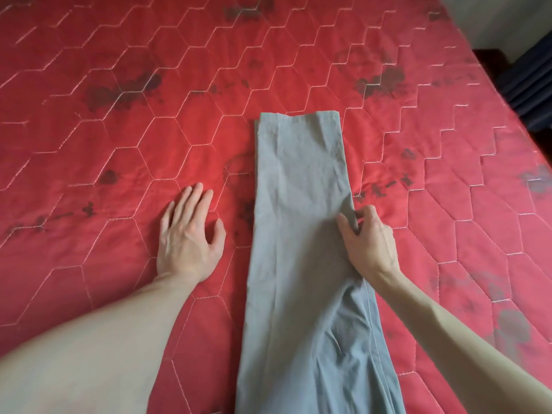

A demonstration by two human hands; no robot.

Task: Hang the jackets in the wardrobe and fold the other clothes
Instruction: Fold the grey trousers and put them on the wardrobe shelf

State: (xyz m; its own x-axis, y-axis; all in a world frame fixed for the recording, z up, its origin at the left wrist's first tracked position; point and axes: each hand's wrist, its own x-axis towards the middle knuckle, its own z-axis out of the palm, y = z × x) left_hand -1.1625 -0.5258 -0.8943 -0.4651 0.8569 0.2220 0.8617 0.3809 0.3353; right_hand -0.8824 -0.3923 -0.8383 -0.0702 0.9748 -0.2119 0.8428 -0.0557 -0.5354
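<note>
Your right hand (369,243) pinches the right edge of the grey trousers (301,234) at mid-frame, while your left hand (189,234) rests flat, fingers spread, on the red quilted bed (89,130) just beside them. The trousers lie lengthwise down the centre, legs stacked, hems toward the top, lightly creased.

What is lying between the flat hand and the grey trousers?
Nothing but bare red quilt separates the left hand from the grey trousers, as the head view shows.
</note>
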